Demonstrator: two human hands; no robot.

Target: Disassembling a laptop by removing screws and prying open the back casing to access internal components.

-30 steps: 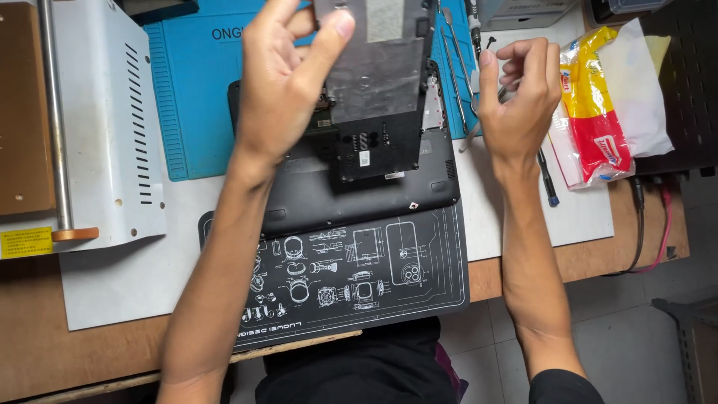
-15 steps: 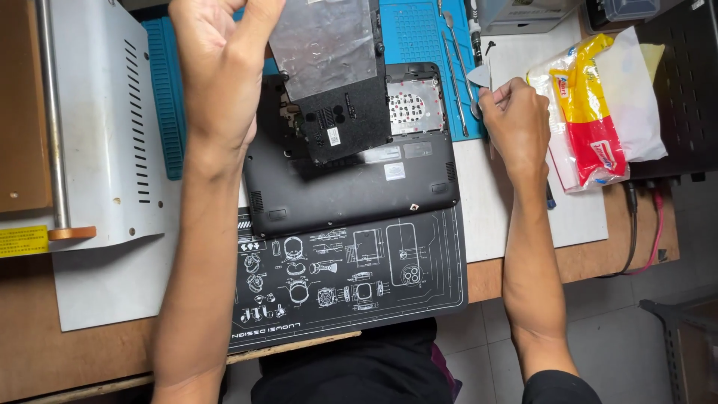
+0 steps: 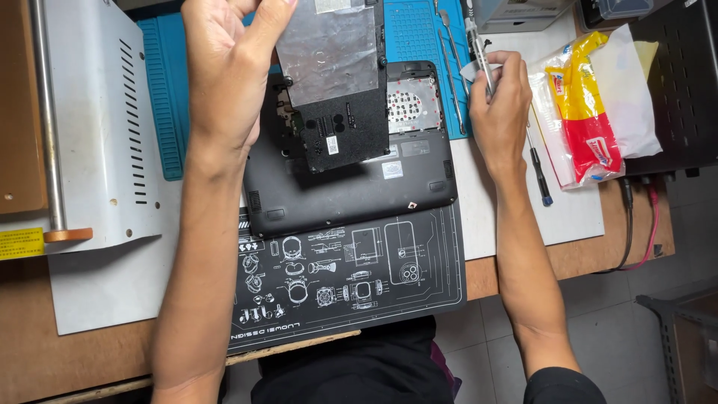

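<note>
Above the laptop [image 3: 351, 179], cover panel [image 3: 333, 75] pinched by left hand [image 3: 228, 71] fingers, right hand [image 3: 497, 105] fingers gripping tweezers [image 3: 479, 52].

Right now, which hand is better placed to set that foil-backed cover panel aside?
Left, probably. The left hand already grips the cover panel lifted above the laptop, while the right hand is occupied with a slim metal tool.

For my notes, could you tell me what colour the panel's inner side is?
Silvery foil on black plastic panel, held by the left hand; head view.
</note>
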